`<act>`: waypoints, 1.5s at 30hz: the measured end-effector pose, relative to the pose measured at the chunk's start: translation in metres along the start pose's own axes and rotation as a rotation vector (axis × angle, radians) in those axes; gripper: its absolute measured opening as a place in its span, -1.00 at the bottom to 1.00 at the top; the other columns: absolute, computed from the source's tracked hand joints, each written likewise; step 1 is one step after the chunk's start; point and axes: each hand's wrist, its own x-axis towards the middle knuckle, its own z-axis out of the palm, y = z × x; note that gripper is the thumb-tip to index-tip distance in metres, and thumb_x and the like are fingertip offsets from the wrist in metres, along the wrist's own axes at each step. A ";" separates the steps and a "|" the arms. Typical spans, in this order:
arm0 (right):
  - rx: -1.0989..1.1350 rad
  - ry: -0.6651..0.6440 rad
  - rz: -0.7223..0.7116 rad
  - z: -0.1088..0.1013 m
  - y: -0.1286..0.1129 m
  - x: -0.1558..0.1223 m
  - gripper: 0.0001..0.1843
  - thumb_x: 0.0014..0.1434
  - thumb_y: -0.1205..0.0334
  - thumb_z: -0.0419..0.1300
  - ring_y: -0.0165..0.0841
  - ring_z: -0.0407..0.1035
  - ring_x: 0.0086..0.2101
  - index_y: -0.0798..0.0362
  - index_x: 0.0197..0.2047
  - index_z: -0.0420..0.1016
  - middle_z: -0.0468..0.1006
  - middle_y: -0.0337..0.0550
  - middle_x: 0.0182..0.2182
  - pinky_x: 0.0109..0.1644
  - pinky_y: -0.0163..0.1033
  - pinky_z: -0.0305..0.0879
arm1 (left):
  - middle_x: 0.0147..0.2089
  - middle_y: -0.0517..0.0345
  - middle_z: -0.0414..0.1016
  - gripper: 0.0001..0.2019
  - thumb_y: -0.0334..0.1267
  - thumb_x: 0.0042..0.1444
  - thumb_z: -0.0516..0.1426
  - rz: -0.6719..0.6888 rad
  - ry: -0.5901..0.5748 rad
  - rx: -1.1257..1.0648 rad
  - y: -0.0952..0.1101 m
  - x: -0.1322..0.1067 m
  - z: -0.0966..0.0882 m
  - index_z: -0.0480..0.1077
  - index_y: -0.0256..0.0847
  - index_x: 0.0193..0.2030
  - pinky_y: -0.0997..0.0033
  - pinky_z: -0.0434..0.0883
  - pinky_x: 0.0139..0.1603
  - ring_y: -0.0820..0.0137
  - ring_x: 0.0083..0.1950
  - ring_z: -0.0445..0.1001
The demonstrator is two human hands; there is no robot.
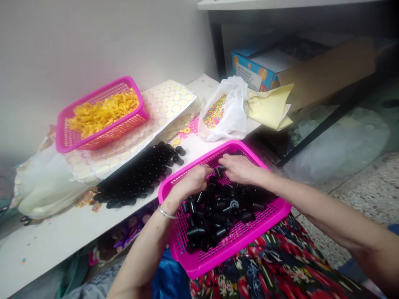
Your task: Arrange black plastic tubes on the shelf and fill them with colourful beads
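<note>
In the head view, both hands are inside the near basket (227, 253), toward its far side, above a loose heap of black pieces (221, 230). The left hand (198, 178) has its fingers curled inward; whether they pinch anything cannot be told. The right hand (238, 168) is bent downward with fingers drawn in, and one black piece shows in the gap between the hands, close to the right fingertips; I cannot tell which hand, if either, grips it. The hands are near each other but apart.

The near basket seems to rest on the lap, over the patterned cloth (264, 265), probably so both hands can reach in easily. On the bench (68, 236) to its left, black tubes (134, 178) lie packed side by side in rows, perhaps to keep them orderly. Farther left, the far basket (116, 135) contains yellow pieces (106, 110) and sits on the sticker sheet (173, 97).

The baskets are pink, apparently plastic, with smooth rims and lattice walls. The black pieces are short, glossy and cylindrical, one showing a ringed end. The yellow pieces look thin and tangled; the sticker sheet carries pale discs. Beyond, a crinkled, translucent bag (237, 116) holds tiny multicoloured beads (215, 110), beside creased yellow paper (269, 106).
</note>
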 end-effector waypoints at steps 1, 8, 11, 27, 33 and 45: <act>0.215 0.072 0.034 -0.003 0.002 -0.007 -0.68 0.04 0.41 0.08 -0.27 0.44 -0.27 0.14 -0.10 0.43 0.52 0.01 -0.19 -0.24 -0.18 0.33 | -0.38 0.14 0.43 -0.67 -0.55 -0.26 0.00 0.021 -0.010 -0.006 -0.003 -0.002 0.008 0.47 -0.21 -0.37 0.42 0.27 -0.31 0.36 -0.36 0.34; 1.643 0.133 0.361 -0.001 -0.001 -0.053 -0.61 -0.09 0.38 0.27 -0.41 0.49 -0.44 0.05 -0.13 0.37 0.52 -0.28 -0.42 -0.30 -0.25 0.46 | -0.28 0.12 0.48 -0.62 -0.49 -0.23 0.02 0.081 -0.106 -0.006 -0.020 0.007 0.029 0.48 -0.20 -0.24 0.35 0.34 -0.14 0.28 -0.21 0.40; 1.744 0.098 0.353 0.002 -0.007 -0.063 -0.50 -0.08 0.42 0.25 -0.42 0.50 -0.43 0.00 -0.03 0.35 0.51 -0.29 -0.38 -0.32 -0.28 0.47 | -0.28 0.12 0.48 -0.71 -0.44 -0.21 0.10 0.056 -0.076 0.013 -0.020 0.009 0.026 0.48 -0.21 -0.27 0.29 0.32 -0.08 0.26 -0.18 0.39; 1.585 0.677 0.235 0.006 -0.018 -0.063 -0.64 -0.06 0.30 0.31 -0.34 0.43 -0.18 -0.03 -0.14 0.44 0.54 -0.17 -0.19 0.01 -0.11 0.33 | -0.24 0.14 0.47 -0.62 -0.39 -0.20 0.28 -0.086 0.163 -0.799 0.063 -0.008 0.034 0.41 -0.25 -0.15 0.40 0.38 -0.22 0.41 -0.27 0.41; 1.390 0.698 0.169 0.016 -0.017 -0.065 -0.64 -0.04 0.29 0.33 -0.33 0.44 -0.19 -0.02 -0.12 0.47 0.54 -0.18 -0.20 -0.01 -0.11 0.36 | -0.30 0.16 0.49 -0.59 -0.36 -0.24 0.33 -0.120 0.143 -0.782 0.064 -0.004 0.039 0.46 -0.29 -0.16 0.41 0.38 -0.22 0.42 -0.31 0.42; 0.893 0.604 0.029 0.006 -0.015 -0.071 -0.70 0.06 0.32 0.26 -0.28 0.42 -0.13 -0.01 -0.09 0.51 0.53 -0.13 -0.16 0.01 -0.12 0.37 | -0.38 0.23 0.48 -0.62 -0.36 -0.23 0.31 -0.151 0.042 -0.666 0.070 -0.004 0.032 0.49 -0.29 -0.17 0.48 0.33 -0.35 0.43 -0.37 0.41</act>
